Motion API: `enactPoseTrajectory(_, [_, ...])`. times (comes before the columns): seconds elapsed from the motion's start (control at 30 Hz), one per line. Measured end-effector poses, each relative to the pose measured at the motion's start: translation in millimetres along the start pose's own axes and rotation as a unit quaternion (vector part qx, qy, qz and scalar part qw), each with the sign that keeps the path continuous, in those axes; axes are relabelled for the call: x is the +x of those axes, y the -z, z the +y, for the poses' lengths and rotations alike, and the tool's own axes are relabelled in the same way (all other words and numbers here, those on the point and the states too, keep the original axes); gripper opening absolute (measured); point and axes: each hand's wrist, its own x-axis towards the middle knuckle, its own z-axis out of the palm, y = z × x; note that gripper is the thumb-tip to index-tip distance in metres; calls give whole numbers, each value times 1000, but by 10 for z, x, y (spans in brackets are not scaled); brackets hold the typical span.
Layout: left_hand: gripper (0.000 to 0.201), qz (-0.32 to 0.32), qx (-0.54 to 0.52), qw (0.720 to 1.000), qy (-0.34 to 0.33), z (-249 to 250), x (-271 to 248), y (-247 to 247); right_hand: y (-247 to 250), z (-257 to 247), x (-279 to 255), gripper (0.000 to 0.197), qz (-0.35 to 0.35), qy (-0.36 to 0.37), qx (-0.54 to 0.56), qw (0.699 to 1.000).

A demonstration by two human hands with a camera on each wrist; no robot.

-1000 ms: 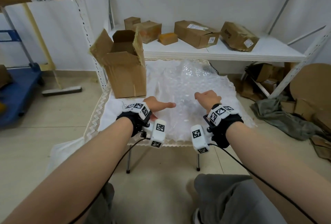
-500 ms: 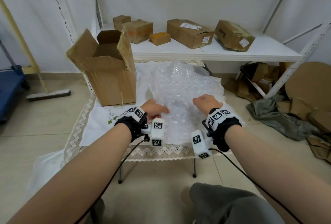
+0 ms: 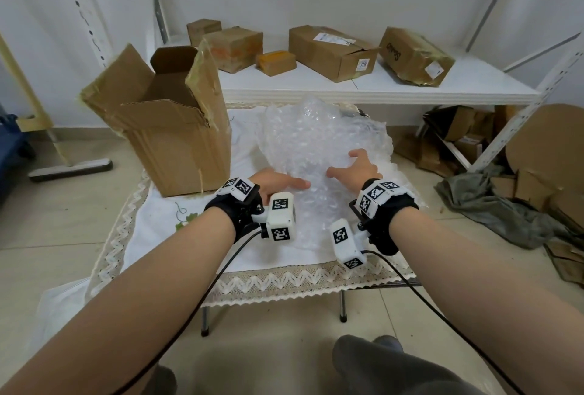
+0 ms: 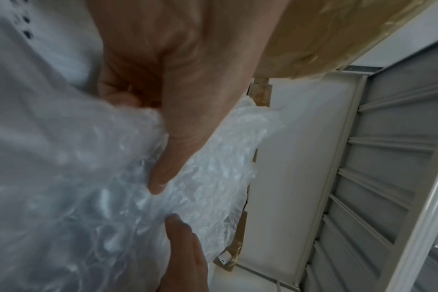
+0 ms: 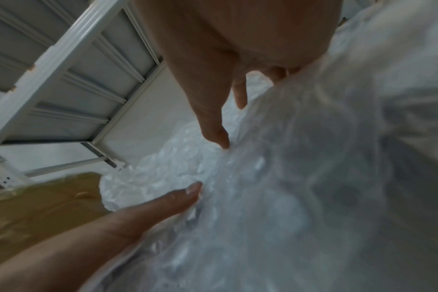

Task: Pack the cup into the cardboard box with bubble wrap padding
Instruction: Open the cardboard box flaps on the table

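A crumpled sheet of clear bubble wrap lies bunched on the white cloth of the small table. No cup shows in any view. My left hand grips the wrap's near left side, thumb on top and fingers curled behind it. My right hand holds the near right side with spread, arched fingers and its thumb pointing left. The two thumbs nearly meet. The open cardboard box stands upright at the table's back left, flaps up, just left of the wrap.
A white shelf behind the table carries several closed cardboard boxes. Flattened cardboard and a grey cloth lie on the floor to the right. A floor tool lies on the left. The table's lace front edge is close to my knees.
Both hands have moved forward and closer together on the bubble wrap. My right hand has gone from a fist to spread fingers over the wrap, which is now bunched higher.
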Motion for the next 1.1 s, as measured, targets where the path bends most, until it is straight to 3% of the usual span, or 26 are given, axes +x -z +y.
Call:
enactPoseTrajectory(0.13, [20, -10, -12, 999, -33, 83, 19, -66, -33, -47, 40, 78, 24, 3, -12, 1000])
enactPoseTrajectory(0.27, [37, -12, 12, 997, -75, 235, 10, -49, 20, -173, -9, 67, 80, 24, 13, 996])
enactPoseTrajectory(0.33, [26, -12, -7, 996, -86, 331, -35, 1, 71, -283, -27, 62, 115, 43, 22, 992])
enactPoseTrajectory(0.53, [23, 29, -42, 994, -98, 428, -57, 205, 141, -498, -24, 55, 198, 144, 21, 969])
enactPoseTrajectory(0.63, [43, 37, -19, 997, -68, 350, 21, 275, 66, -454, -13, 54, 157, 154, -28, 975])
enactPoseTrajectory(0.77, [25, 72, 41, 996, -22, 133, 102, 288, -148, -234, 50, 57, -29, 93, -143, 985])
enactPoseTrajectory(0.83, [24, 73, 32, 997, -10, 45, 110, 287, -202, -169, 23, 61, -69, 80, -163, 981])
enactPoseTrajectory(0.97, [55, 72, 7, 997, -15, -7, 74, 350, -136, -230, -59, 63, -64, 66, -145, 985])
enactPoseTrajectory(1.1, [64, 91, -9, 996, -13, 54, -95, 483, -9, -431, -200, 54, -1, 80, -78, 994])
